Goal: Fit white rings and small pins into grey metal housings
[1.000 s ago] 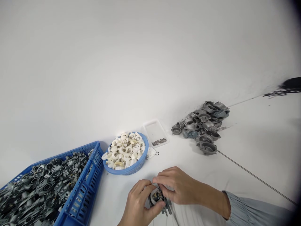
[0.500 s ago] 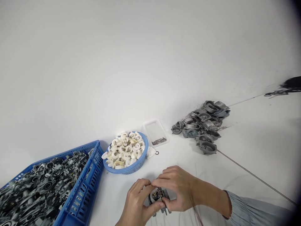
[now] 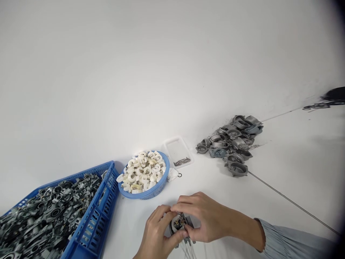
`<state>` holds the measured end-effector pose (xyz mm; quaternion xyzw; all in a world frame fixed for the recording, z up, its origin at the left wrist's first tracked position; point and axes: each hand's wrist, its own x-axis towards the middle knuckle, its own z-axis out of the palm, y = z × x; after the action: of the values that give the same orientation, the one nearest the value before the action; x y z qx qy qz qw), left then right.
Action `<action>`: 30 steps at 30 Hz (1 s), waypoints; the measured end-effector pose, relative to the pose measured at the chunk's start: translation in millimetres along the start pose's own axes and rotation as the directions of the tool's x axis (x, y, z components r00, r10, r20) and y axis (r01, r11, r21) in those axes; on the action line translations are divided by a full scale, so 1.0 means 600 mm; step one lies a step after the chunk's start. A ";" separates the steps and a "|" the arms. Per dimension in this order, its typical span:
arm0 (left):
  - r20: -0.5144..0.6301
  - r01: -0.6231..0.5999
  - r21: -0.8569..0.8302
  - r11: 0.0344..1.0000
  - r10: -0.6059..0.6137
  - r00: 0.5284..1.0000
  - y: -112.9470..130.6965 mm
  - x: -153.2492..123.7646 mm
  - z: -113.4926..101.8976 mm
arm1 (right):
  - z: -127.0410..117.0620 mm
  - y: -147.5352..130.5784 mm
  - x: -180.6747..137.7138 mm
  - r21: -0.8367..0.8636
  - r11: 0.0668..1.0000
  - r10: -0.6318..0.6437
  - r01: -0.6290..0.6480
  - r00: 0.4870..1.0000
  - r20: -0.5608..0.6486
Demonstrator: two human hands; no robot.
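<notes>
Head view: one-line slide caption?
Left hand and right hand grip a metal part at a white table, beside a blue crate, a basket of white rings and piled metal cups.

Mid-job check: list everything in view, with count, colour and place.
blue slatted plastic crate: one, blue, lower left.
grey metal castings: many, grey, filling the crate.
round blue plastic basket: one, blue, beside the crate.
white plastic rings: many, white, heaped in the basket.
clear plastic tray: one, transparent, behind the basket, holding dark pins.
small black ring: one, black, beside the basket.
grey metal cup-shaped housings: one pile, grey, right of centre.
thin wire: one, grey, from the pile toward lower right.
small grey metal part: one, grey, gripped by both hands.
left hand: one, bottom centre, gripping the part.
right hand: one, grey sleeve, gripping the part.
</notes>
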<state>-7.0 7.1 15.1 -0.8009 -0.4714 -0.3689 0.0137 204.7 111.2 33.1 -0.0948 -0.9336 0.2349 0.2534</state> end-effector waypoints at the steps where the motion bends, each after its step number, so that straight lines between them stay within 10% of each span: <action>1: 0.005 0.006 -0.001 1.000 -0.006 1.000 0.000 -0.001 0.000 | 0.000 -0.001 0.000 0.009 1.000 0.012 -0.012 1.000 0.004; 30: 0.032 -0.032 0.023 0.999 0.031 0.999 0.006 -0.009 -0.005 | 0.014 0.011 0.000 0.163 0.985 -0.039 0.053 0.995 -0.086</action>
<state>-7.3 0.1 15.1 -0.8138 -0.4632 -0.3502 0.0215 200.7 113.8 23.3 -0.0614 -0.9016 0.3014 0.3042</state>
